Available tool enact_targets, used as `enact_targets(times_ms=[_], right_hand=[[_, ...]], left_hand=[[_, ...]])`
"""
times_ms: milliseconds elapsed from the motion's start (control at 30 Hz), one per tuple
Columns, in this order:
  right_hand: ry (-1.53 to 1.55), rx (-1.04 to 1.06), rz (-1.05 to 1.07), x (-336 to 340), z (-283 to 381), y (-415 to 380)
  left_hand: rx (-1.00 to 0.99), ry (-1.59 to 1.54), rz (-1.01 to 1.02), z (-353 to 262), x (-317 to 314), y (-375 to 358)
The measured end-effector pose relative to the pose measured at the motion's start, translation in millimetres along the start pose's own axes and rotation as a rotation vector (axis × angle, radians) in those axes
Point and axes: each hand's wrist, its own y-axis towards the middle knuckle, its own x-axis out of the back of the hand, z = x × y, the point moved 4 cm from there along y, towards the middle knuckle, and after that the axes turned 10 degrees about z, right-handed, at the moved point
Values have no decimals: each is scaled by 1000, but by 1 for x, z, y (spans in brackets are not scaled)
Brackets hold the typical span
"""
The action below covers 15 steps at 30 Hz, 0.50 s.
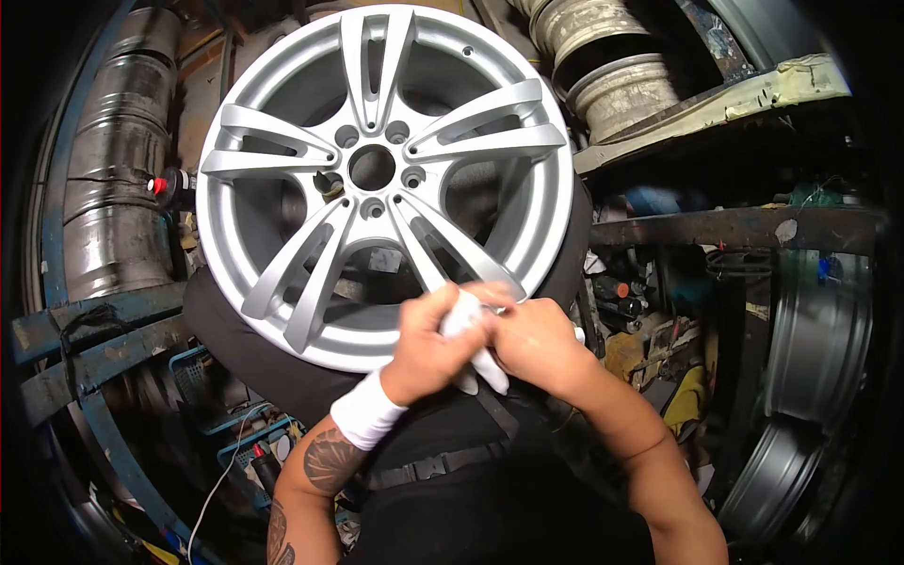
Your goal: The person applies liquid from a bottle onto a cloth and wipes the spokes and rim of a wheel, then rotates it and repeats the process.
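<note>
A silver alloy wheel rim (372,122) with paired spokes lies face up across my lap. Over its lower right edge, close to my body, my two hands meet. My left hand (435,344), with a white band at the wrist, is closed around a white glove (488,369) whose fingers hang down. My right hand (537,344) is bare and closed against the glove's upper part; its fingertips are blurred. A small dark and yellowish piece (327,185) sits by a lug hole of the rim.
Stacked metal rims (118,151) stand at the left, with more rims (621,89) at the upper right and on the lower right rack (815,348). Blue metal frames (113,461) and a blue basket (193,377) are at the lower left. Bottles (612,287) lie right of me.
</note>
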Motion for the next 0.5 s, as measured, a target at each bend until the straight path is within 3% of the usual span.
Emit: enact_targets(times_ms=[67, 133, 233, 500], right_hand=[[-36, -76, 70, 5, 7, -1], [-51, -101, 119, 0, 4, -1], [-49, -88, 129, 2, 6, 3], [-2, -123, 87, 7, 8, 2]], left_hand=[[-144, 769, -25, -12, 33, 12], [-211, 1292, 44, -23, 46, 24], [-78, 1418, 134, -10, 49, 36], [-24, 1508, 121, 6, 27, 20]])
